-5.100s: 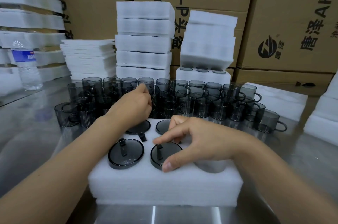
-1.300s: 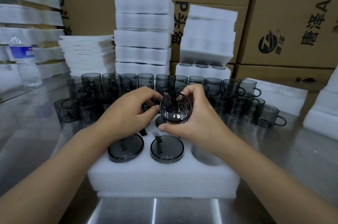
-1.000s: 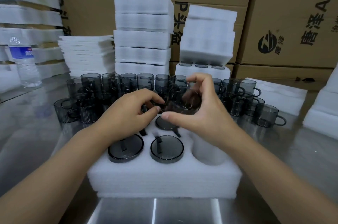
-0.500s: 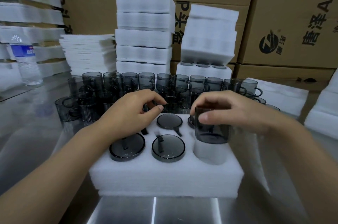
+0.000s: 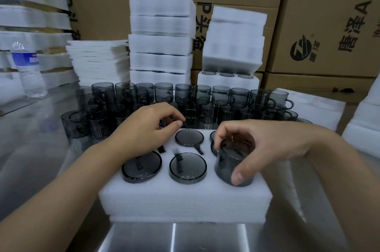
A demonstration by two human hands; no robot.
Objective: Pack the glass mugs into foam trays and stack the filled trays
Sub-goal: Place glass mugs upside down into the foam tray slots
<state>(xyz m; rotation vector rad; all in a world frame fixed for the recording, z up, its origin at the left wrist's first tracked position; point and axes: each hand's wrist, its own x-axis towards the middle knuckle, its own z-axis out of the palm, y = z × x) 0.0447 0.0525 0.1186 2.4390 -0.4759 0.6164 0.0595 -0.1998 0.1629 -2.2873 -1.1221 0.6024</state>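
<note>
At the lower centre of the frame, the right hand (image 5: 267, 144) grips a smoky grey glass mug (image 5: 232, 166) turned mouth down. The thumb lies on the near side and the fingers curl over the upturned base. The mug sits partway in the near-right pocket of a white foam tray (image 5: 185, 200), and much of its wall stands above the foam.

Left of centre, the left hand (image 5: 144, 131) rests over the tray's far-left pocket. Its fingers are curled and the thumb tip meets the forefinger at the tray's far edge. I cannot tell whether it pinches anything.

Three seated mugs show flat round bases level with the foam: near-left (image 5: 141, 166), near-middle (image 5: 187, 167) and far-middle (image 5: 189, 137). A fourth base at the far right (image 5: 212, 135) is mostly hidden by the right hand's fingers.

Just behind the tray, a crowd of loose grey mugs (image 5: 222, 95) stands upright on the shiny metal table (image 5: 41, 159). Behind them, towards the top of the frame, rise two stacks of thick white foam trays (image 5: 160, 35) and a lower pile of thin foam sheets (image 5: 98, 60). A clear plastic water bottle (image 5: 26, 66) stands at the left edge, and brown cardboard boxes (image 5: 329, 15) fill the background.
</note>
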